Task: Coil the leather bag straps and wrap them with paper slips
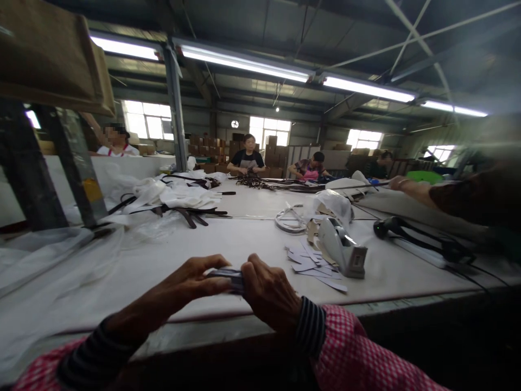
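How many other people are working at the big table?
5. One person far left behind the white bags, one person at the far end in a dark top, one beside in pink, one further right, and an arm reaching in at right. More may be hidden.

Both hands, left hand and right hand, meet at six o'clock on the table; tape dispenser at two, paper slips beside it.
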A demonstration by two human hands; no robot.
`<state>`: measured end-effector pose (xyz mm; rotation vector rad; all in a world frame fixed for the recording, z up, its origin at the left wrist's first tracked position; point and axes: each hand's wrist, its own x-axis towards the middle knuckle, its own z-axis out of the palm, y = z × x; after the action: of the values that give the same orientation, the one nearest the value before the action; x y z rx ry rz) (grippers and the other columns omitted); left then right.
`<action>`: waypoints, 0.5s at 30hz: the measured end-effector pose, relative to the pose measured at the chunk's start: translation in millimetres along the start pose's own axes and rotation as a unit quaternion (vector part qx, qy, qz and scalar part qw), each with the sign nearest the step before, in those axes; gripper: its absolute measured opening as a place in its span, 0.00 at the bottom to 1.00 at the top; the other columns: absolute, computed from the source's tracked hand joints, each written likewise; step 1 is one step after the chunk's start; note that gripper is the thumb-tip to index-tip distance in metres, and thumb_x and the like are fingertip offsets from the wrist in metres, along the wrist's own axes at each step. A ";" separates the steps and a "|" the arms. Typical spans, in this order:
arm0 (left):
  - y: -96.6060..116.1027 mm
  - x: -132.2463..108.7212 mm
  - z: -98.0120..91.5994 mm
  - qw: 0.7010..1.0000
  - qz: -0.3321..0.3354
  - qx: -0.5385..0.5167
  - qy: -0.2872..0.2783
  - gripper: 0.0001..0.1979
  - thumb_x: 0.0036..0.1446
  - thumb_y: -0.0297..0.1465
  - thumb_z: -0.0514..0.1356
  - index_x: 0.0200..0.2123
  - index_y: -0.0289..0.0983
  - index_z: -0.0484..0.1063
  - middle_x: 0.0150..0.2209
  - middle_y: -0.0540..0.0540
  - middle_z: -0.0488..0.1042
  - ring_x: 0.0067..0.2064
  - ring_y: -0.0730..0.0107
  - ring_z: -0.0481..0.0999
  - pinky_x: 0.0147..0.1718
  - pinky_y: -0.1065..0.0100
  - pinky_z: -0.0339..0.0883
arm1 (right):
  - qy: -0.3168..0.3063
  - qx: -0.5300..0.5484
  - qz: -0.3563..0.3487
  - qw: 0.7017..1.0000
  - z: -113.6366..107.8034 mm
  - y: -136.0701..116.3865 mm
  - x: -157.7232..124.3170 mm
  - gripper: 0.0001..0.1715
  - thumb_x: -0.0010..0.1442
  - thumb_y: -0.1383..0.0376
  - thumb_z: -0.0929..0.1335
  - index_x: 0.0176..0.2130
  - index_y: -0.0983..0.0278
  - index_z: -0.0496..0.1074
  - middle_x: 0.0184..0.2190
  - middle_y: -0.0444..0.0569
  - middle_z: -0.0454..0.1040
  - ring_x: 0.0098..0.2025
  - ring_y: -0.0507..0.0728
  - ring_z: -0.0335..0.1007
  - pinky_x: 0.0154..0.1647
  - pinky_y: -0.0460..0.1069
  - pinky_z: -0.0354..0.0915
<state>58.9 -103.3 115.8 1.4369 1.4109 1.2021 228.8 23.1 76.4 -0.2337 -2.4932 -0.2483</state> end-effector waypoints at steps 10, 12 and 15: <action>-64.2 16.5 -33.6 0.939 0.177 0.294 -0.006 0.07 0.61 0.32 0.63 0.43 0.39 0.76 0.45 0.44 0.77 0.51 0.60 0.71 0.52 0.61 0.65 | -0.165 0.190 -0.070 0.965 44.9 43.6 17.6 0.30 0.60 0.48 0.71 0.55 0.59 0.65 0.52 0.51 0.67 0.45 0.57 0.69 0.38 0.49 0.67; -82.8 13.4 -36.0 0.940 0.180 0.290 -0.009 0.07 0.61 0.31 0.63 0.43 0.39 0.77 0.46 0.43 0.77 0.52 0.59 0.71 0.54 0.60 0.64 | -0.190 0.235 -0.060 0.951 53.9 54.6 15.8 0.30 0.62 0.49 0.70 0.59 0.56 0.65 0.53 0.50 0.66 0.45 0.57 0.70 0.43 0.50 0.67; -89.6 12.0 -42.8 0.941 0.182 0.285 -0.030 0.09 0.62 0.33 0.62 0.44 0.39 0.77 0.47 0.42 0.77 0.54 0.57 0.70 0.56 0.58 0.63 | -0.202 0.280 -0.046 0.937 62.9 65.0 20.9 0.29 0.62 0.51 0.71 0.59 0.55 0.67 0.50 0.49 0.68 0.46 0.57 0.70 0.47 0.50 0.65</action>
<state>-6.3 -87.5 41.6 2.1931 1.5711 0.9847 191.3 102.7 46.9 0.0808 -2.8561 0.5254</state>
